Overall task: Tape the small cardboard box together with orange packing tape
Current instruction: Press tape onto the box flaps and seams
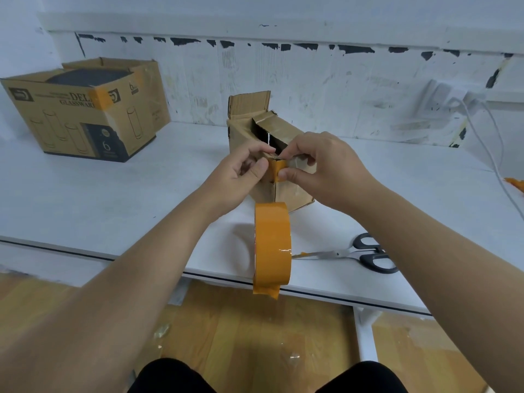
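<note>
While both hands press tape strip [277, 169] over box [283, 165] corner, grip pinches strip; next: smooth down, cut more.

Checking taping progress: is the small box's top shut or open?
Open. The small cardboard box shows a dark gap on top, and one flap stands upright at the back.

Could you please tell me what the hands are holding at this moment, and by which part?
Both hands pinch a short orange tape strip onto the small cardboard box's near top corner: left hand beside it, right hand at its lower end.
</note>
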`<state>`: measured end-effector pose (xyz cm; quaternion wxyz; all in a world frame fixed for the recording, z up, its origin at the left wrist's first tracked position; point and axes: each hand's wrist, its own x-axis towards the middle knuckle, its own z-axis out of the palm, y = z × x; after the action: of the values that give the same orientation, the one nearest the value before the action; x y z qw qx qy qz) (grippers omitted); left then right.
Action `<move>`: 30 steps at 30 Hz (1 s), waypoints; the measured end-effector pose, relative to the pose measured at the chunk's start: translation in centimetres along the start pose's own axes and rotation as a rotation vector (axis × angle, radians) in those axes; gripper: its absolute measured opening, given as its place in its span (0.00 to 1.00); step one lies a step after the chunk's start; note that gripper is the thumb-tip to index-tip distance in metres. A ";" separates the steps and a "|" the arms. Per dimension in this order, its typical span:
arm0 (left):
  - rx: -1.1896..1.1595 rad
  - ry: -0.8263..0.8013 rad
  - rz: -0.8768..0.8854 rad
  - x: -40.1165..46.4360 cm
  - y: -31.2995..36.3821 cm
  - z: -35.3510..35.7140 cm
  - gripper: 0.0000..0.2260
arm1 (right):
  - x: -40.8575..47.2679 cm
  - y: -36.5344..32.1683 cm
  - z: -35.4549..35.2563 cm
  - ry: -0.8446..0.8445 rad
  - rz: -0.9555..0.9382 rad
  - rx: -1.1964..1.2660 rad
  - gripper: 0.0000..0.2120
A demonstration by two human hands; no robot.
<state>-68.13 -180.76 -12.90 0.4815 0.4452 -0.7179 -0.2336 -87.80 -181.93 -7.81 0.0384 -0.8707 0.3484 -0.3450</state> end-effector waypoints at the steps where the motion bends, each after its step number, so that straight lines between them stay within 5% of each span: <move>1: -0.012 0.007 -0.013 0.1 0.1 0.1 0.09 | 0.0 0.0 -0.1 -0.010 0.000 0.005 0.07; 30: -0.143 -0.029 -0.153 0.5 1.5 0.1 0.08 | 0.4 -0.6 0.2 0.025 0.072 0.056 0.03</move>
<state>-68.89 -180.50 -11.54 0.4823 0.4599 -0.6702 -0.3266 -87.12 -181.80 -7.55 0.0710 -0.8517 0.3703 -0.3640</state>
